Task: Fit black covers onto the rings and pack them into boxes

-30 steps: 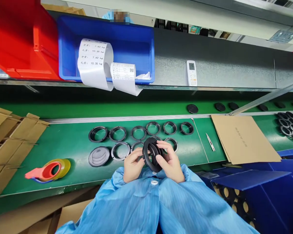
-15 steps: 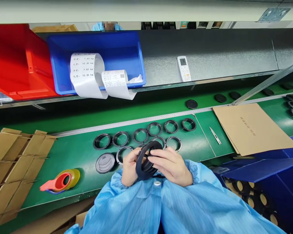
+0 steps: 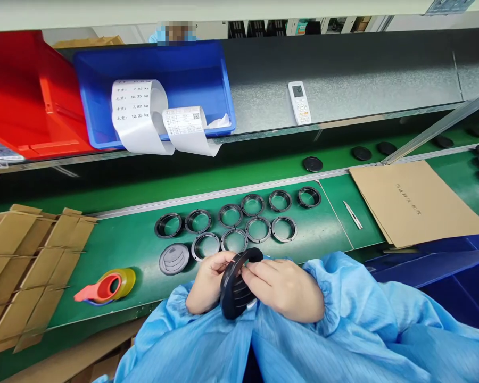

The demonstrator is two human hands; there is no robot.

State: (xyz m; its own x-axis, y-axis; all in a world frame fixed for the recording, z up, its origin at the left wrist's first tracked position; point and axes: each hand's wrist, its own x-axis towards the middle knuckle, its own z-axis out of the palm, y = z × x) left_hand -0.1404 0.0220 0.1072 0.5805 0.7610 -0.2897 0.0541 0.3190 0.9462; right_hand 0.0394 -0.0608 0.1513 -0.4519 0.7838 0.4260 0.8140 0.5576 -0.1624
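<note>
Close to my body, a round black air vent (image 3: 236, 290) with slats inside its ring is tilted on edge between my hands. My left hand (image 3: 211, 282) grips its left rim. My right hand (image 3: 284, 287) has its fingers bent against the right side and the inner part; the fingertips are partly hidden by the vent. Just beyond, several black rings (image 3: 259, 229) lie in two rows on the green table (image 3: 143, 260). A round slatted vent (image 3: 174, 259) lies flat left of my hands, by the front row.
Left on the table are a tape dispenser (image 3: 107, 287) and cardboard dividers (image 3: 32, 271). Tweezers (image 3: 352, 215) and cardboard sheets (image 3: 419, 202) lie right. Black discs (image 3: 312, 164) rest on the green strip behind. The shelf above holds a blue bin (image 3: 199, 74), red bin (image 3: 19, 96) and remote control (image 3: 299, 102).
Both hands have come down and closer to my body with the vent, which now stands more on edge. Rings behind it show more fully. The camera view has shifted a little.
</note>
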